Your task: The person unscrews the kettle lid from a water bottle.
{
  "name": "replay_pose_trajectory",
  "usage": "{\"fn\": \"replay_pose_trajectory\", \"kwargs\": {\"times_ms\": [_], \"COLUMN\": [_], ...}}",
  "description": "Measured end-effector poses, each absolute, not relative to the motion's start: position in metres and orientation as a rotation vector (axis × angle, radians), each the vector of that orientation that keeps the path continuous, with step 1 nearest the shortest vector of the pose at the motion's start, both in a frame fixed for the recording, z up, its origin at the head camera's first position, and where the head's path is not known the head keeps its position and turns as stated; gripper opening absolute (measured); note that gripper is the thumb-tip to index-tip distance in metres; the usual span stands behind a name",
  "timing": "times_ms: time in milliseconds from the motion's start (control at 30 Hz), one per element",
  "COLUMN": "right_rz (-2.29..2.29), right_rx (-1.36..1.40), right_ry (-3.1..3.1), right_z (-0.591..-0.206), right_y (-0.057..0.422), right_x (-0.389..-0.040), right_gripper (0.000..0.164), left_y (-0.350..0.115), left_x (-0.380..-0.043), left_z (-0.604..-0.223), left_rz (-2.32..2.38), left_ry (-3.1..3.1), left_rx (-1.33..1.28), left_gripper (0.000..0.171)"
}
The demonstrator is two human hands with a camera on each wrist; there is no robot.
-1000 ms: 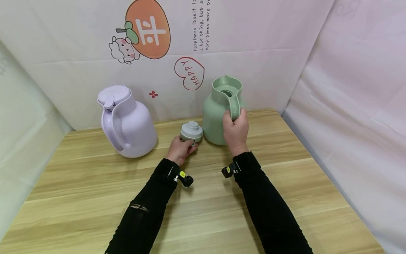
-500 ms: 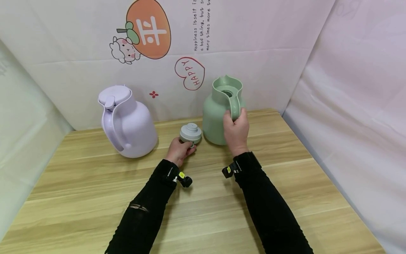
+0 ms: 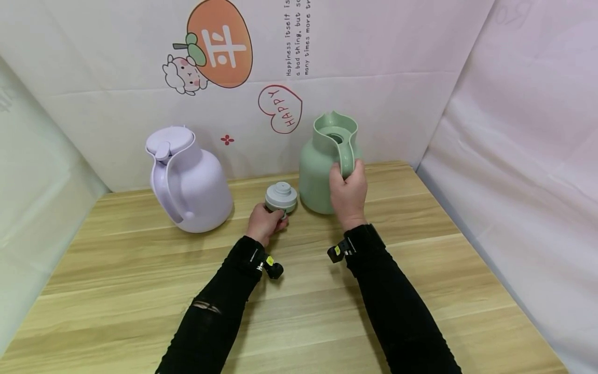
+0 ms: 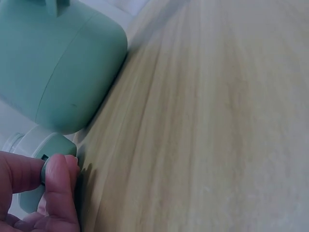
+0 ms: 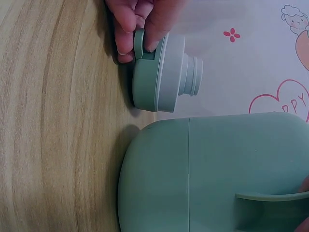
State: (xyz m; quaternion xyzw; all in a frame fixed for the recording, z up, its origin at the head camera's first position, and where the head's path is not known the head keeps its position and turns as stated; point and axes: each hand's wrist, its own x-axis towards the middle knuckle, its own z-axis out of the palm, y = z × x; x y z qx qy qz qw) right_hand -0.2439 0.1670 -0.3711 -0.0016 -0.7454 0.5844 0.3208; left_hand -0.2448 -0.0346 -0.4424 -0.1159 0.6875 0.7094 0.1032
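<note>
My left hand [image 3: 262,223] pinches the small tab of a round lid [image 3: 281,196] between thumb and fingers. The lid lies upside down, its pale grey stopper [image 5: 190,73] facing up and its green top low against the wood; I cannot tell whether it touches the table. Just right of it stands a sage green jug [image 3: 315,179], upright, with its mouth uncovered and a dark round hole inside. My right hand [image 3: 349,196] grips the lower part of the jug's handle [image 3: 346,156]. In the right wrist view that hand is mostly out of frame.
A lilac jug [image 3: 203,182] with its lid on stands at the left, handle towards me. Behind everything hangs a white printed cloth [image 3: 383,104], close to the back edge of the wooden table [image 3: 299,311]. Another white cloth [image 3: 528,171] runs along the right side.
The lid and my left hand have shifted slightly left and towards me. The right hand keeps its grip, and the green jug stays in place.
</note>
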Motion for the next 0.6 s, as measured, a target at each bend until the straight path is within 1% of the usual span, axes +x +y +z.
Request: {"fn": "replay_pose_trajectory", "kwargs": {"times_ms": [267, 467, 600], "right_rz": [1.538, 1.542, 1.539], "right_rx": [-0.004, -0.012, -0.014], "right_ry": [-1.961, -1.966, -1.967], "right_z": [-0.3714, -0.3711, -0.3710], "right_y": [0.1672, 0.1672, 0.1668], "right_x": [-0.2433, -0.2426, -0.2421], "right_gripper": [0.021, 0.022, 0.022], "left_y": [-0.0324, -0.0310, -0.0313], "left_x": [-0.2466, -0.2493, -0.2508], "left_z": [-0.4460, -0.4511, -0.4523], "left_rz": [2.002, 1.930, 1.889], "left_ry": [2.186, 2.277, 2.322], "left_rx": [-0.322, -0.344, -0.324], "left_gripper": [0.035, 0.036, 0.033]}}
